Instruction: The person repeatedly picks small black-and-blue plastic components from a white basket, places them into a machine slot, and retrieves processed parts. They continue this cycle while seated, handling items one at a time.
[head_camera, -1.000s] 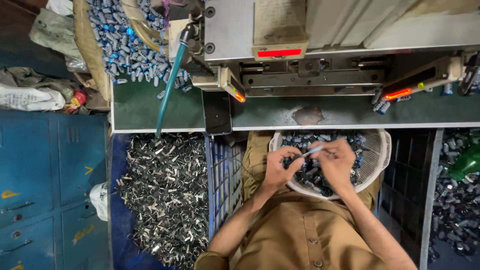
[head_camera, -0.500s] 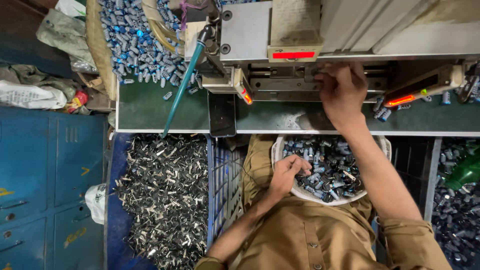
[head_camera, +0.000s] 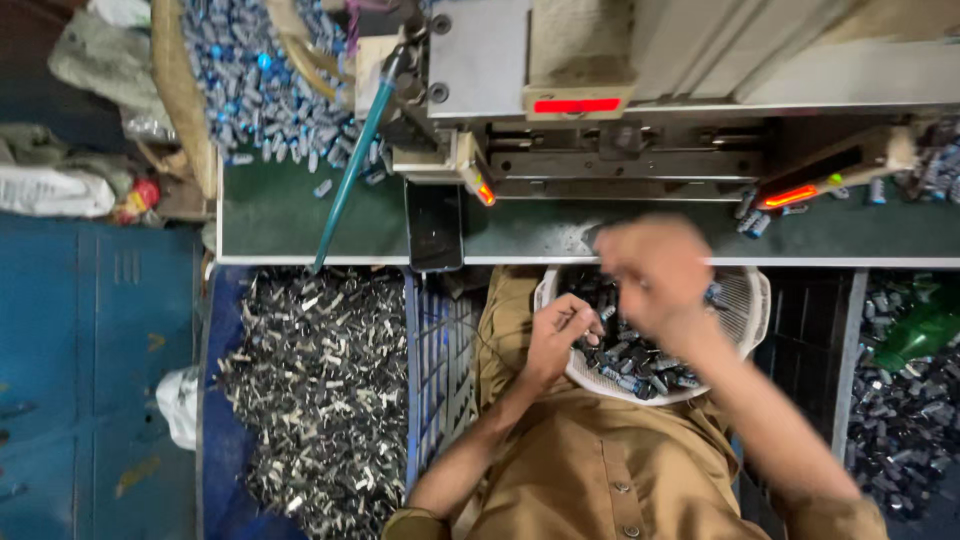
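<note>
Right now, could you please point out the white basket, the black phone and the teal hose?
white basket (head_camera: 752, 305), head view, on its bare right rim.
black phone (head_camera: 434, 226), head view, middle of its screen.
teal hose (head_camera: 348, 175), head view, midway along its length.

- Basket (head_camera: 752, 300) on lap, below bench edge (head_camera: 300, 258); small cylinders (head_camera: 630, 355) in it.
- L hand (head_camera: 558, 335) in basket, R hand (head_camera: 655, 270) above it.
- Machine (head_camera: 620, 110) on bench, behind basket.
- Metal scrap heap (head_camera: 320, 390) left, on floor.

Head camera looking straight down

It is hanging close above the lap basket (head_camera: 752, 300), with the green bench (head_camera: 290, 215) at 12 o'clock.
</note>
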